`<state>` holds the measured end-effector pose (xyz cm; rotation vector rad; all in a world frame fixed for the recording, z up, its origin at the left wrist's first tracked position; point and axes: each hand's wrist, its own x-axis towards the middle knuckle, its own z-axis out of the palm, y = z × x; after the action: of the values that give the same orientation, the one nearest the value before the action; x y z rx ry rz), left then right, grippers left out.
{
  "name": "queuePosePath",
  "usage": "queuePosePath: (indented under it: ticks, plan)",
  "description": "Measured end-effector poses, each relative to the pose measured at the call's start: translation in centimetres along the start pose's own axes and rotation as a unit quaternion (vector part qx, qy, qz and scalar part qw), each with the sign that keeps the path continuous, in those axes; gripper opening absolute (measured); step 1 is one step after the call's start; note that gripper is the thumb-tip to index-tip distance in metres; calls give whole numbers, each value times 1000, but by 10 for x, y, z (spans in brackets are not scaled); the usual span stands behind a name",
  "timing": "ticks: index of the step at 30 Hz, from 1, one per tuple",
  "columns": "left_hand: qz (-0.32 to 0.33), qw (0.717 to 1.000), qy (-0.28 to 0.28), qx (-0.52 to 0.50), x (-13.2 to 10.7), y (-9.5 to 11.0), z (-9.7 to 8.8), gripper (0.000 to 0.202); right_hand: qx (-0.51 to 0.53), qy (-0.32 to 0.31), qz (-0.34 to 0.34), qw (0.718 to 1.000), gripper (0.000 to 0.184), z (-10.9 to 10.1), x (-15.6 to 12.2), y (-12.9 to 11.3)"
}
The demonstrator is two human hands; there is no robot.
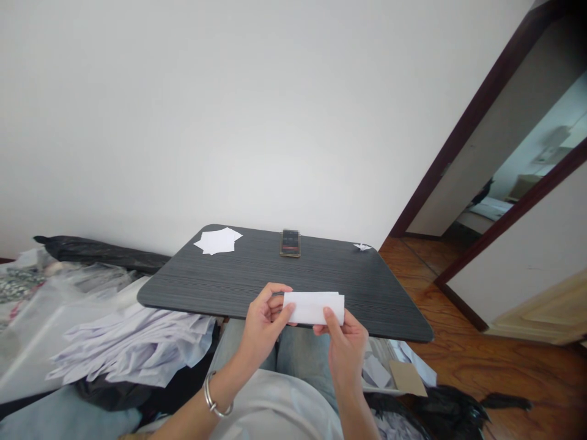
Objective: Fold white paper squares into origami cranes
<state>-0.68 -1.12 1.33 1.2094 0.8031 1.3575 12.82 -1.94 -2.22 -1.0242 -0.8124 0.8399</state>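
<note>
While we sat with our legs by the dark table, we held a folded white paper in both hands. Our left hand was nearly closed on the left end, with its thumb on the front and its other fingers curled at the top corner and behind. Our right hand was nearly closed too and pinched the right end, thumb in front and fingers behind. The paper was up at the near edge of the table; we could not tell if it touched the top. Farther back, we saw white sheets on the left, a phone in the middle and a little folded shape near the right corner. We wore a bangle on our left wrist.
</note>
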Motion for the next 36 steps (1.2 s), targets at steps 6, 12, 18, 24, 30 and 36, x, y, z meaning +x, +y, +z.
queuePosePath:
  ticks: [6,12,18,24,30,36]
  plan:
    - [6,1000,-3,4,0,2,1,27,-8,8,-3,1000,28,1,0,0]
    - [0,1000,-6,9,0,2,1,27,-21,14,-4,1000,30,1,0,1]
    - [-14,1000,-7,-14,0,2,3,40,18,3,-2,1000,26,2,0,-1]
    - [-20,1000,-17,-9,0,5,2,41,63,-7,24,998,55,3,1,-10]
    - [-37,998,-43,15,0,6,1,30,28,-62,62,996,25,-3,5,-8]
    - [-45,998,-50,4,1,6,2,27,4,-18,35,999,28,-3,5,-6]
